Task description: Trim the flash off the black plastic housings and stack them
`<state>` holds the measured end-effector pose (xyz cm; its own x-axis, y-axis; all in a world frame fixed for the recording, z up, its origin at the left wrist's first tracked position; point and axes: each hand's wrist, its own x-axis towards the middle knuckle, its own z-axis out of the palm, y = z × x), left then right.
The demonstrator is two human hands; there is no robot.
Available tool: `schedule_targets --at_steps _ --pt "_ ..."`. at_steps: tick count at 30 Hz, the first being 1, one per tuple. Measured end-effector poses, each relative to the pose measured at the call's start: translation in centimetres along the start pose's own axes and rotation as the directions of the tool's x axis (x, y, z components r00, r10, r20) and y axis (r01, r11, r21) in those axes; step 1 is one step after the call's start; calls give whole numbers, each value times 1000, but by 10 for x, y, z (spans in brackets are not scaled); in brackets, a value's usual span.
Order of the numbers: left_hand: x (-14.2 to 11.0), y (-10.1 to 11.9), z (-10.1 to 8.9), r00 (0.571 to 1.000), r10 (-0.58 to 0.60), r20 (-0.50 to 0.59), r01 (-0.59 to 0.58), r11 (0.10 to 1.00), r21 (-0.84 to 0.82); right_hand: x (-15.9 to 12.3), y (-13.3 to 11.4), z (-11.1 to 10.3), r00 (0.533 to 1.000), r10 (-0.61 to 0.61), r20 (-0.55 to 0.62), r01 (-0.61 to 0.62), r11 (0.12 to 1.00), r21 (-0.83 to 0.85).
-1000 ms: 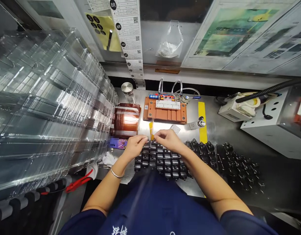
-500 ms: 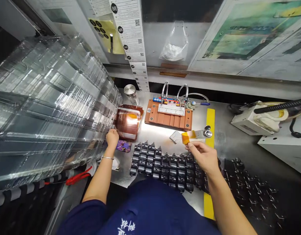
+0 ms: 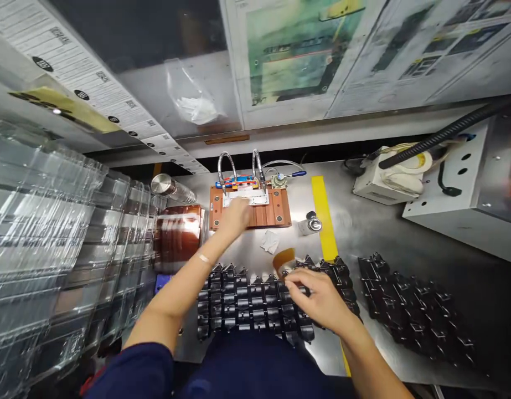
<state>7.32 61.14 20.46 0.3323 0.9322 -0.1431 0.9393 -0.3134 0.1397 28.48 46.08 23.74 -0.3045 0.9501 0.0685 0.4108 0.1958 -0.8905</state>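
My right hand (image 3: 315,291) pinches a small amber film strip (image 3: 285,258) by its lower end, above the rows of black moulded parts (image 3: 255,302). My left hand (image 3: 235,216) is over the front of the brown fixture block (image 3: 263,217), just below its white perforated strip (image 3: 255,198); its fingers are smeared by motion, so their grip and any contact are unclear. A crumpled white wipe (image 3: 269,241) lies between the fixture and the film. To the left, a pile of glossy copper-brown film (image 3: 178,235) rests on the bench.
Stacked clear plastic trays (image 3: 84,244) rise along the left. A glass bottle with a metal lid (image 3: 174,188) stands behind the brown film. Right of the fixture are a small metal-capped bottle (image 3: 313,223), yellow tape (image 3: 325,216), a white machine (image 3: 388,174) and more black parts (image 3: 413,310).
The view has swung right. My left hand has left the brown film beside the trays and moved to the fixture. My right hand has drawn the amber film strip away from the small bottle, nearer me.
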Motion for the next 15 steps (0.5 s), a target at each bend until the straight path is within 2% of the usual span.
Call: schedule_targets --at_steps 2,4,5,7,10,15 --pt "66 55 7 986 165 33 -165 986 -20 0 -2 -1 999 -41 9 41 998 -48" --pt "123 96 16 969 240 56 -241 970 9 1 -4 -2 998 -69 13 69 994 -90" --pt "145 110 21 965 253 69 -254 967 15 1 -5 -2 997 -74 15 76 992 -102" --pt "177 124 29 950 294 108 -298 954 20 1 -5 -3 997 -73 18 74 991 -111" --pt "195 123 39 907 393 150 -399 917 11 3 -3 -2 998 -63 27 66 990 -125" --pt "192 112 48 853 505 129 -511 860 13 15 -6 5 988 -61 143 96 963 -254"
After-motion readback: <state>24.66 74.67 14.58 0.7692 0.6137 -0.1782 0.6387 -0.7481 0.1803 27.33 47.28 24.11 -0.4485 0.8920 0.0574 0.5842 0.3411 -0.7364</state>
